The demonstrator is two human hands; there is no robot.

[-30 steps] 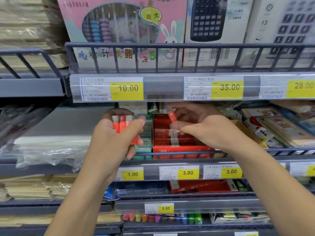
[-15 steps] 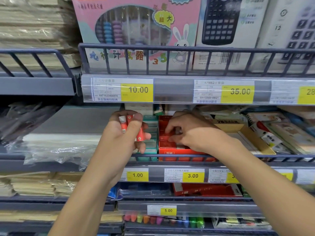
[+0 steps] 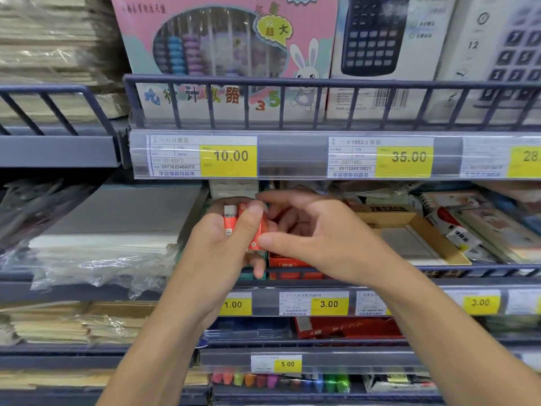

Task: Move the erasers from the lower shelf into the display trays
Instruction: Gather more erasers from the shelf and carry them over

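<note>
Head view: at frame centre, orange erasers [image 3: 245, 224] are gripped in the left hand [image 3: 222, 247]; one is pinched by the right hand [image 3: 319, 238] fingers [image 3: 272, 241] above the red tray [image 3: 288, 263].

Two erasers [image 3: 244, 224] stand upright side by side, each orange-red with a white end showing at the top of the left one; wrapped print marks their sleeves. They sit just in front of the red display tray [image 3: 288, 263], whose front wall shows behind the shelf rail, the rest of the tray mostly hidden from view.
</note>
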